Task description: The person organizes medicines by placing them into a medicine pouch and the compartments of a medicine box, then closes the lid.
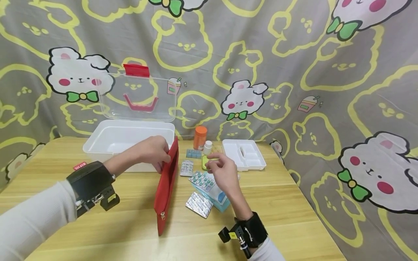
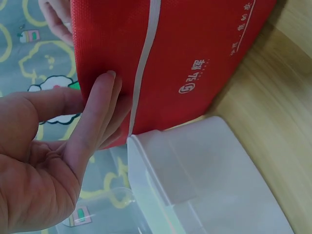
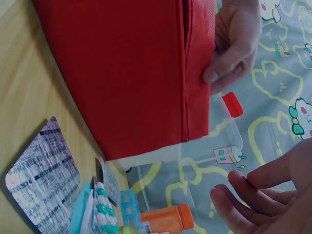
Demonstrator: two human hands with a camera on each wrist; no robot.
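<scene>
A red zippered pouch (image 1: pixel 166 188) stands on edge on the table, its zipper side partly open. My left hand (image 1: pixel 151 153) pinches its upper edge between thumb and fingers; the left wrist view shows the pouch's printed face (image 2: pixel 195 63) and the fingers (image 2: pixel 100 105) on it. To the right of the pouch, my right hand (image 1: pixel 223 172) hangs above the medicine packs with its fingers loosely bent, holding nothing. Below it lie a capsule blister (image 1: pixel 203 180), a silver blister pack (image 1: pixel 199 205) and a light-blue packet (image 1: pixel 222 206).
Behind the left hand stands a white box (image 1: pixel 98 154) with its clear lid (image 1: pixel 137 90) raised. An orange bottle (image 1: pixel 200 138), a small white bottle (image 1: pixel 207 148) and a blue pill case (image 1: pixel 193 153) are at the back. A white divided tray (image 1: pixel 261 165) lies back right.
</scene>
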